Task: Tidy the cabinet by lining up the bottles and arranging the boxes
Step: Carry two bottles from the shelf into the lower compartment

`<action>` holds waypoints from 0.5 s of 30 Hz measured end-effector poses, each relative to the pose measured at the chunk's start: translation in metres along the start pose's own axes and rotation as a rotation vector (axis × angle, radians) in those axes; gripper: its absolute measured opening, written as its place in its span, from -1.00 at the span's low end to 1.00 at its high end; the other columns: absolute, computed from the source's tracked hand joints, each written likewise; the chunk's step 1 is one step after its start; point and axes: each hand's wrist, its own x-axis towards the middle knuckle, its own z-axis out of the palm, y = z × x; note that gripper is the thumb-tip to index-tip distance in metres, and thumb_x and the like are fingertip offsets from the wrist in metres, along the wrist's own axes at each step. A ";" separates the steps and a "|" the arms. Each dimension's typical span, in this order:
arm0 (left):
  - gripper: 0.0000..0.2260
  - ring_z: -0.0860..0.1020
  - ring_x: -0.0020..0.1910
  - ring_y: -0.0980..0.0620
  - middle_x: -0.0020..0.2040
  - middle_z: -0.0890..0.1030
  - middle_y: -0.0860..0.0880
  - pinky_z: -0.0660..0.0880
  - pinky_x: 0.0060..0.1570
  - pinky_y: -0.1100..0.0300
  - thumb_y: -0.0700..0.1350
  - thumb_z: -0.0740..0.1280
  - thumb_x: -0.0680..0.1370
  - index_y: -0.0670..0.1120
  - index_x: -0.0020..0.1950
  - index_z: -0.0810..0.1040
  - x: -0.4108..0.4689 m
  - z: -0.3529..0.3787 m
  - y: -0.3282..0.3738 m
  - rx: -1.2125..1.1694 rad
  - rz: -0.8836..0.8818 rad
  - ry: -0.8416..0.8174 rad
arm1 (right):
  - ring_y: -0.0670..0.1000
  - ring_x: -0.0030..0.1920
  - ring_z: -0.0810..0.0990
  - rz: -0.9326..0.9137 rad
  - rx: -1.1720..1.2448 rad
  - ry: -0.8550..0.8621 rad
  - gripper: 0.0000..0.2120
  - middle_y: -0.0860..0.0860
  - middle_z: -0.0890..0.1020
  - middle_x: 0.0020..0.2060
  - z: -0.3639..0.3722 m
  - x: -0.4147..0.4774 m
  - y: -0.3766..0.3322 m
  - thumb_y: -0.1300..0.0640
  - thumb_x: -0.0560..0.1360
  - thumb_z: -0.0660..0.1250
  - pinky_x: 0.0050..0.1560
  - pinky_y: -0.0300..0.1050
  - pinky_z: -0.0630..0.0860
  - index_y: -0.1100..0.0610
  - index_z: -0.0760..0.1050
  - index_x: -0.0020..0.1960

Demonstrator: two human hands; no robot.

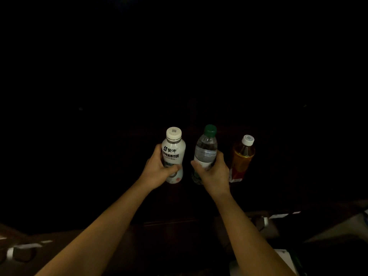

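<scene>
Three bottles stand side by side in a very dark cabinet. My left hand (159,168) grips a white drink bottle (173,150) with a white cap and black lettering. My right hand (214,172) is wrapped around the lower part of a clear water bottle (206,148) with a green cap. To the right of it stands an amber tea bottle (242,158) with a white cap and a red-orange label, untouched. Both held bottles are upright. No boxes can be made out in the darkness.
The cabinet interior is almost black, so its shelf and walls are hard to see. A dark front edge (169,223) runs below my forearms. Pale objects (286,259) lie at the lower right and a faint metal fitting (12,252) at the lower left.
</scene>
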 end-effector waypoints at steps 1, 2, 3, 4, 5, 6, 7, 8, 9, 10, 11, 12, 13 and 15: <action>-0.43 0.55 0.16 0.29 0.11 0.59 0.28 0.54 0.19 0.07 0.08 0.52 0.26 0.49 0.11 0.33 0.000 0.000 0.000 0.004 -0.002 -0.004 | -0.23 0.08 0.61 -0.002 -0.001 -0.001 -0.39 -0.16 0.61 0.10 0.000 0.000 0.000 -0.07 0.37 0.58 -0.06 -0.41 0.55 -0.01 0.41 0.32; -0.43 0.55 0.17 0.27 0.12 0.59 0.26 0.54 0.19 0.06 0.08 0.52 0.26 0.46 0.13 0.33 0.000 -0.001 0.001 0.005 -0.002 -0.008 | -0.22 0.09 0.61 -0.005 -0.004 -0.001 -0.38 -0.15 0.61 0.11 0.000 0.000 0.001 -0.07 0.37 0.58 -0.04 -0.39 0.55 0.00 0.41 0.33; -0.42 0.54 0.18 0.25 0.14 0.58 0.24 0.53 0.20 0.05 0.08 0.51 0.26 0.40 0.17 0.34 0.000 -0.001 0.001 0.003 -0.001 -0.011 | -0.22 0.09 0.61 -0.004 -0.007 0.000 -0.37 -0.15 0.61 0.11 0.001 0.000 0.001 -0.07 0.37 0.58 -0.03 -0.39 0.54 0.01 0.41 0.34; -0.40 0.54 0.20 0.24 0.16 0.58 0.22 0.53 0.22 0.04 0.06 0.51 0.27 0.33 0.23 0.34 0.001 -0.001 0.000 -0.001 0.000 -0.015 | -0.23 0.09 0.60 -0.003 -0.010 0.002 -0.37 -0.16 0.61 0.11 0.001 0.000 0.001 -0.07 0.37 0.58 -0.04 -0.41 0.54 0.01 0.41 0.34; -0.37 0.53 0.21 0.22 0.17 0.57 0.20 0.52 0.23 0.02 0.03 0.52 0.29 0.27 0.28 0.33 0.000 -0.001 0.000 -0.003 0.003 -0.018 | -0.25 0.09 0.60 -0.003 -0.012 0.004 -0.38 -0.17 0.60 0.10 0.002 0.000 0.001 -0.07 0.37 0.58 -0.06 -0.45 0.53 0.00 0.41 0.33; -0.36 0.53 0.22 0.20 0.18 0.57 0.19 0.51 0.24 0.01 0.00 0.52 0.31 0.23 0.31 0.33 0.000 0.000 -0.001 -0.004 0.005 -0.019 | -0.26 0.09 0.59 -0.004 -0.014 0.005 -0.38 -0.18 0.60 0.09 0.002 -0.001 0.002 -0.07 0.37 0.58 -0.07 -0.48 0.51 -0.01 0.41 0.33; -0.36 0.53 0.23 0.19 0.19 0.56 0.19 0.51 0.25 -0.01 -0.04 0.53 0.33 0.21 0.32 0.32 0.000 0.000 -0.001 -0.004 0.005 -0.018 | -0.28 0.08 0.58 -0.003 -0.020 0.005 -0.38 -0.19 0.59 0.09 0.002 -0.001 0.001 -0.07 0.37 0.58 -0.08 -0.49 0.51 -0.01 0.40 0.33; -0.37 0.52 0.22 0.19 0.19 0.56 0.19 0.51 0.25 -0.01 -0.07 0.53 0.35 0.20 0.31 0.32 0.000 0.001 -0.002 -0.005 0.002 -0.016 | -0.29 0.08 0.58 0.001 -0.026 0.005 -0.38 -0.19 0.59 0.09 0.003 -0.001 0.001 -0.08 0.37 0.58 -0.08 -0.49 0.50 -0.02 0.40 0.33; -0.38 0.52 0.21 0.21 0.18 0.56 0.19 0.51 0.25 -0.01 -0.09 0.53 0.36 0.21 0.30 0.32 0.001 0.001 -0.002 -0.007 -0.002 -0.014 | -0.30 0.07 0.57 0.003 -0.033 0.006 -0.38 -0.19 0.59 0.10 0.003 -0.001 0.001 -0.09 0.37 0.57 -0.08 -0.49 0.49 -0.03 0.40 0.33; -0.39 0.52 0.20 0.23 0.17 0.56 0.20 0.51 0.25 -0.01 -0.10 0.53 0.36 0.22 0.29 0.32 0.001 0.001 -0.002 -0.008 -0.006 -0.015 | -0.31 0.06 0.56 0.003 -0.038 0.006 -0.38 -0.19 0.59 0.10 0.003 -0.001 0.000 -0.09 0.37 0.57 -0.08 -0.50 0.48 -0.04 0.39 0.33; -0.39 0.52 0.19 0.24 0.16 0.56 0.20 0.51 0.25 0.00 -0.10 0.53 0.36 0.24 0.27 0.32 0.001 0.001 -0.001 -0.007 -0.008 -0.015 | -0.32 0.06 0.56 0.005 -0.042 0.007 -0.38 -0.19 0.59 0.09 0.002 -0.001 0.000 -0.09 0.37 0.57 -0.08 -0.51 0.48 -0.03 0.39 0.33; -0.39 0.52 0.18 0.24 0.15 0.56 0.20 0.51 0.24 0.00 -0.09 0.52 0.36 0.25 0.26 0.31 0.001 0.000 0.000 -0.006 -0.011 -0.017 | -0.31 0.06 0.56 0.007 -0.045 0.006 -0.38 -0.20 0.58 0.09 0.002 -0.001 0.000 -0.09 0.37 0.57 -0.08 -0.51 0.47 -0.03 0.39 0.33; -0.39 0.52 0.19 0.22 0.15 0.56 0.20 0.50 0.25 -0.01 -0.08 0.52 0.35 0.25 0.26 0.31 0.000 0.000 0.001 -0.007 -0.014 -0.022 | -0.31 0.06 0.56 0.008 -0.047 0.004 -0.39 -0.20 0.58 0.09 0.002 -0.002 -0.001 -0.09 0.37 0.57 -0.09 -0.51 0.48 -0.04 0.39 0.33; -0.37 0.53 0.22 0.15 0.17 0.56 0.18 0.50 0.26 -0.05 -0.05 0.52 0.33 0.23 0.29 0.30 -0.001 -0.001 0.002 -0.014 -0.019 -0.036 | -0.30 0.07 0.57 0.006 -0.050 0.001 -0.41 -0.18 0.59 0.09 0.001 -0.002 -0.002 -0.08 0.38 0.57 -0.08 -0.50 0.49 -0.06 0.38 0.31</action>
